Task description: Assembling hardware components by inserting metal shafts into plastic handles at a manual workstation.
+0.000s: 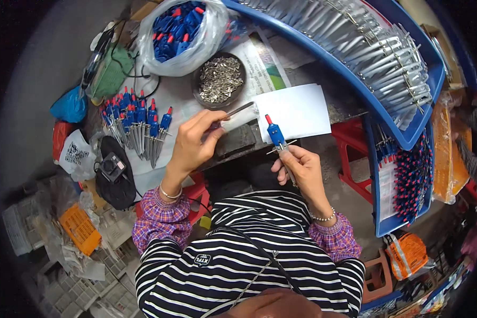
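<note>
Between the thumb and fingers of my left hand (197, 139) is a thin, dark metal stick-like tool (240, 110), its tip pointing up and right to a white sheet (297, 108) on the table. My right hand (303, 168) is closed round the silver shaft of a blue-and-red-topped metal piece (275, 134), held upright with its red tip away from me. A thin crossbar sticks out of both its sides. Just beyond my left hand stands a dark bowl (197, 87) of small silver metal parts. To its left lies a pile of similar blue-topped pieces (138, 119).
A clear plastic bag (214, 37) of blue, red-tipped parts stands at the back. One long blue tray (350, 77) of silver metal legs spans the back right; below it, another blue tray (377, 206) holds blue-and-red pieces. A red stool (350, 140) is under the table's right end.
</note>
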The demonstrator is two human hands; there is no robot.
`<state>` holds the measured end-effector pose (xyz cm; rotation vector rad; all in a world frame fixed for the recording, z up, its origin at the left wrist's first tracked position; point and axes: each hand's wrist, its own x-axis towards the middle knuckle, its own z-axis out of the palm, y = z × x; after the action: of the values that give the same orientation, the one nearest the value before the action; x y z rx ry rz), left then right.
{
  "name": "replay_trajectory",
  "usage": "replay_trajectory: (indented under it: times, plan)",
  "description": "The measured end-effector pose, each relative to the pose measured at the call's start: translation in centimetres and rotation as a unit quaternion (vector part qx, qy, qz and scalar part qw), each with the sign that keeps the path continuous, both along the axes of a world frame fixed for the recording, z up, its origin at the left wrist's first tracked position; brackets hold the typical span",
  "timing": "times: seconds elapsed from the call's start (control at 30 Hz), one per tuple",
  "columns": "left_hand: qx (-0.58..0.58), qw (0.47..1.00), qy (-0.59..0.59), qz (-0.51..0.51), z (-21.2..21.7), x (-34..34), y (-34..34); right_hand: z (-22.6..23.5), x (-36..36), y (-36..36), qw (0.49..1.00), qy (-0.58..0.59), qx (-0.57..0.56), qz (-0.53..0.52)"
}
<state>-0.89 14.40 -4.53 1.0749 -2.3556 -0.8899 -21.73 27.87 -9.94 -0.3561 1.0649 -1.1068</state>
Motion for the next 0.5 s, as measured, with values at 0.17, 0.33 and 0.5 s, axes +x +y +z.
replay_trajectory:
  times: [0.17, 0.33, 0.5]
  plan:
    - [-0.071, 0.994, -0.077, 0.029, -0.8, 2.2, 0.1, 0.2, 0.5, 0.0, 1.000, 0.011, -0.010, 0.016]
    - [-0.069, 0.993, -0.090, 0.031, -1.8, 3.0, 0.2, 0.7, 1.0, -0.1, 1.000, 0.019, -0.008, 0.023]
    - [-0.133, 0.989, -0.049, 0.037, -0.7, 2.6, 0.8, 1.2, 1.6, 0.0, 0.998, 0.027, 0.005, 0.055]
